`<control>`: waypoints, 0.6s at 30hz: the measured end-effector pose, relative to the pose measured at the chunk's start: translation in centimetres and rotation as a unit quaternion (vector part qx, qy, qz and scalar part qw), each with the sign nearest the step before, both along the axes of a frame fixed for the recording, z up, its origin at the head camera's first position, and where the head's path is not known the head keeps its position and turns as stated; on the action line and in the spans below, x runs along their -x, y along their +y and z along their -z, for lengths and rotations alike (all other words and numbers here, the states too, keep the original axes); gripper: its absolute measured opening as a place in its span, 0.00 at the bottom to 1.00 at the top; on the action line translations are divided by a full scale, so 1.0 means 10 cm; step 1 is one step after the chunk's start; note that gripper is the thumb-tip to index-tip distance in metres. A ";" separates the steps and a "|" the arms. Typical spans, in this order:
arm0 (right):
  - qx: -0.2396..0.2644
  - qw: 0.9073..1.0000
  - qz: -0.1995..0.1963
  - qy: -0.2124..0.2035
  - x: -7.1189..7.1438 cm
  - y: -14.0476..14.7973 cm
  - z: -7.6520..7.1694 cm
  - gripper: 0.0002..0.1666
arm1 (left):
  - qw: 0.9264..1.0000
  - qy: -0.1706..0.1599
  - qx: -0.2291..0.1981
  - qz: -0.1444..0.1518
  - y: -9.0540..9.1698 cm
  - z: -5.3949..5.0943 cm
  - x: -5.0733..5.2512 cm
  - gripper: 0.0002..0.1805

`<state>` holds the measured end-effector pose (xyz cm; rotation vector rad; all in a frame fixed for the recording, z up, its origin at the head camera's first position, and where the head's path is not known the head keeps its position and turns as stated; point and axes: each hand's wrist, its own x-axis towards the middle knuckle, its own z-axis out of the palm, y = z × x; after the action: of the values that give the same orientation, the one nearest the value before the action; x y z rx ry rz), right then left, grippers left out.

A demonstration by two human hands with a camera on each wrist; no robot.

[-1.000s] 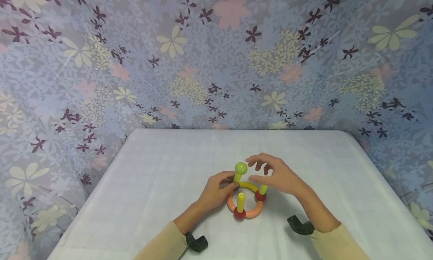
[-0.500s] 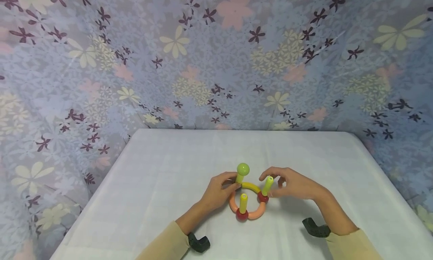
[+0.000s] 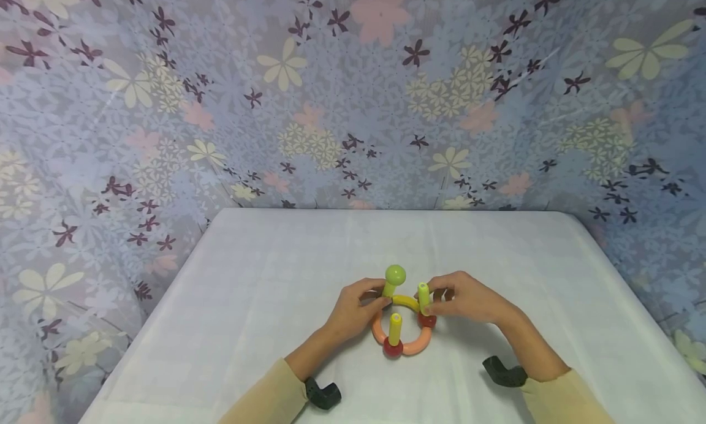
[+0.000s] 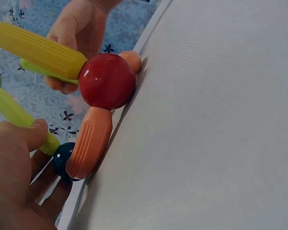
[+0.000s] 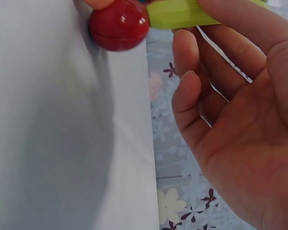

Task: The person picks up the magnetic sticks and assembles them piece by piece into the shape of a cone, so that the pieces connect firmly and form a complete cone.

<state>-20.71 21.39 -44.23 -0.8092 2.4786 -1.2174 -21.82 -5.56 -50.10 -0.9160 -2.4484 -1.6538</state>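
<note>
A toy ring of curved orange (image 3: 417, 345) and yellow pieces joined by balls lies on the table. My left hand (image 3: 350, 312) grips the light-green rod (image 4: 14, 109) at the back left, which is topped by a green ball (image 3: 395, 274) and rises from a dark blue ball (image 4: 61, 157). On the right, my right hand (image 3: 469, 298) pinches another light-green rod (image 3: 423, 294) between thumb and fingers, just above its red ball (image 5: 119, 26). In front, a yellow rod (image 3: 395, 329) stands upright in a red ball (image 3: 393, 348), untouched. Neither this nor the right rod bears a top ball.
The table (image 3: 298, 252) has a white cloth and ends at a flowered curtain (image 3: 342, 105) behind. Dark camera mounts (image 3: 322, 394) sit at both wrists, close above the cloth.
My right hand has come down from above the ring, moved out to the right, then back in to pinch the right rod. That rod now leans less to the right. My left hand keeps its hold.
</note>
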 end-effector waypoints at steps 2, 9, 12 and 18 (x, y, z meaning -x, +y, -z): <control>0.002 1.000 0.001 0.004 -0.01 -0.03 0.00 0.11 | 1.000 0.003 -0.002 0.001 0.00 -0.02 -0.02 0.18; -0.012 1.000 0.007 0.017 -0.04 -0.11 0.00 0.13 | 1.000 0.003 -0.007 0.013 -0.01 -0.03 -0.01 0.17; -0.014 0.999 0.001 0.028 -0.03 -0.12 0.01 0.14 | 1.000 0.012 0.001 0.014 -0.02 0.02 0.01 0.17; -0.016 0.999 0.001 0.040 -0.03 -0.14 0.02 0.14 | 0.999 0.030 0.005 0.016 -0.03 0.02 0.00 0.17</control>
<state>-20.42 19.95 -44.40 -0.8627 2.5557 -1.1638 -21.83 -5.86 -50.28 -0.9957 -2.4171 -1.6004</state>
